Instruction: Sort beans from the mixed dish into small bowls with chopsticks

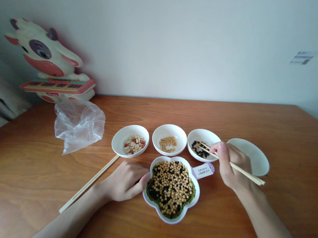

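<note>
My right hand [234,165] is closed round a pair of wooden chopsticks [243,171], whose tips reach into a white bowl [205,134] with black beans [200,149] in it. A few yellow beans seem to lie among the black ones. My left hand [127,181] rests on the table with curled fingers, thumb and fingertips at the left rim of a flower-shaped dish [171,219]. Yellow beans and black beans [174,185] fill this dish, with green beans showing along its edges. Its short handle, to the upper right, carries a white label [202,171].
White bowls stand in a row behind the dish: one with pale seeds and reddish pieces [134,144], one with yellow beans [168,143], and another bowl [260,163] partly behind my right hand. More chopsticks [88,184], a clear plastic bag [79,124] and a cow toy piano [58,85] are left.
</note>
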The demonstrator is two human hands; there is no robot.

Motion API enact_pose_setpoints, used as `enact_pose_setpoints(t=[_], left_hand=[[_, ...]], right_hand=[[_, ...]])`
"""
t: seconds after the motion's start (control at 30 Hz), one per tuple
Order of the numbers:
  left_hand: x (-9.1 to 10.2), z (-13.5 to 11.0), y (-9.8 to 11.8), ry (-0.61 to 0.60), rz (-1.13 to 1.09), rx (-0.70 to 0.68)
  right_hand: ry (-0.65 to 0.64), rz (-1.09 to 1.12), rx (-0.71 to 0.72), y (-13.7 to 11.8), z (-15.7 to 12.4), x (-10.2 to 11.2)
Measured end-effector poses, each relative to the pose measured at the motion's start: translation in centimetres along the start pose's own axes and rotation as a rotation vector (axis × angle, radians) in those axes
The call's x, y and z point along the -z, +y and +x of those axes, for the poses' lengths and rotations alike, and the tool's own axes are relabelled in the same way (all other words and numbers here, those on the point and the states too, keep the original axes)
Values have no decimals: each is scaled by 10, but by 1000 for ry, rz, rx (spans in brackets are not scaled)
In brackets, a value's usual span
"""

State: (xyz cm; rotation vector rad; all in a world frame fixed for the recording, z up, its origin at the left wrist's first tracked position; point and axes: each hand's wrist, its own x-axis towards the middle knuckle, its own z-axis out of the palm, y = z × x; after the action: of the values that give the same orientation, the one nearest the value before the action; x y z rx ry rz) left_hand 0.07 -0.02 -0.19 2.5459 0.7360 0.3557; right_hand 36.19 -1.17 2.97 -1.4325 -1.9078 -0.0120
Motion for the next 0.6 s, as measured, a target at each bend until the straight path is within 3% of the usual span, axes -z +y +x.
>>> enact_pose_setpoints(t=[0.6], left_hand=[[0,0,0,13,2,-9]], right_hand=[[31,30,-74,-1,0,-3]])
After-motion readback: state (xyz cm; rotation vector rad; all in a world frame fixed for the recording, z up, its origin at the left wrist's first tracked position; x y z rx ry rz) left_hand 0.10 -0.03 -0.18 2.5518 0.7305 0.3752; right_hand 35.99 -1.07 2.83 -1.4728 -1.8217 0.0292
